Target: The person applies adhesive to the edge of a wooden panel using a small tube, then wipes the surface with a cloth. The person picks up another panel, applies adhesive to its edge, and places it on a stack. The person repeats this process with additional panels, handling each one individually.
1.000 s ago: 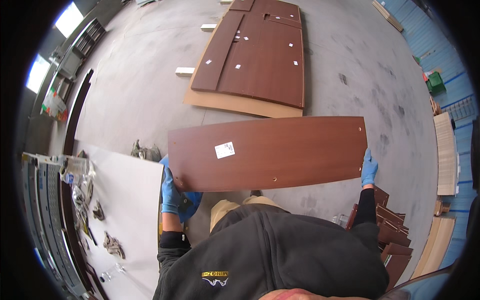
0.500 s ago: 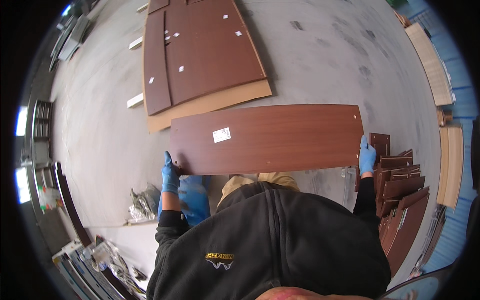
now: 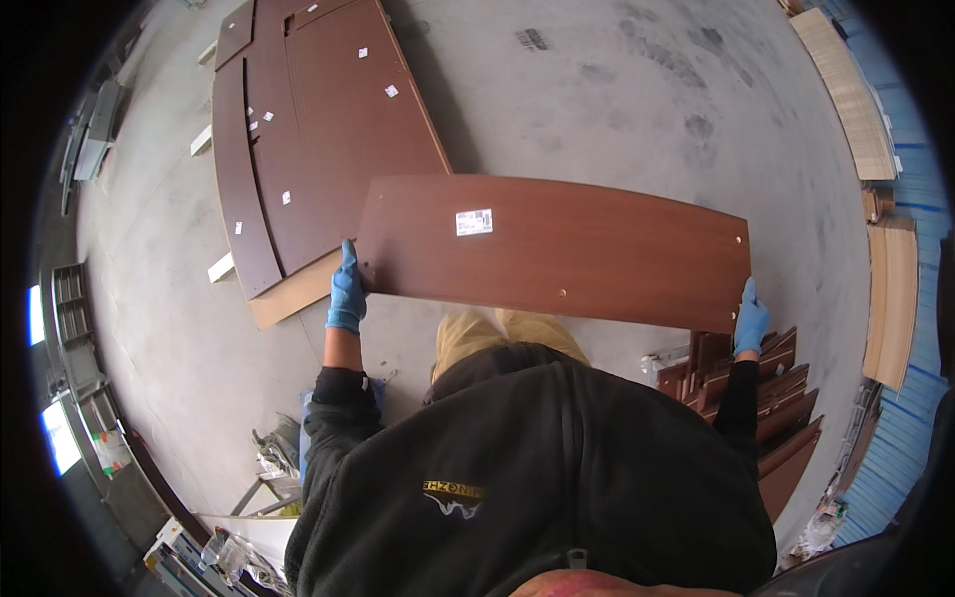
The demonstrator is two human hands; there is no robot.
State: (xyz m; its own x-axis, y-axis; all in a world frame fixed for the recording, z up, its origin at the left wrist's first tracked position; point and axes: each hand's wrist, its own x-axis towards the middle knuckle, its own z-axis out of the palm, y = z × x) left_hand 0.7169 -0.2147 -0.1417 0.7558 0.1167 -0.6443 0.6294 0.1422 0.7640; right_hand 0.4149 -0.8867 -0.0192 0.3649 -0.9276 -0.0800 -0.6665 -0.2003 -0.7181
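Note:
I carry a long dark-brown wooden panel [image 3: 557, 249] flat in front of my body, with a small white sticker near its middle. My left hand [image 3: 346, 291], in a blue glove, grips the panel's left short edge. At the right short edge my right hand [image 3: 751, 318], also gloved in blue, holds the other end. Beyond the left end lies a stack of similar brown panels [image 3: 308, 129] on a lighter board on the concrete floor.
A pile of smaller brown boards [image 3: 776, 398] sits at my right side. Pale wooden boards [image 3: 846, 90] lie at the far right near a blue wall. Small white blocks [image 3: 221, 267] lie by the stack. Racks and clutter line the left edge.
I have turned with the panel, so the floor stack has swung from the upper middle to the upper left and come closer. Both hands keep their grip on the ends.

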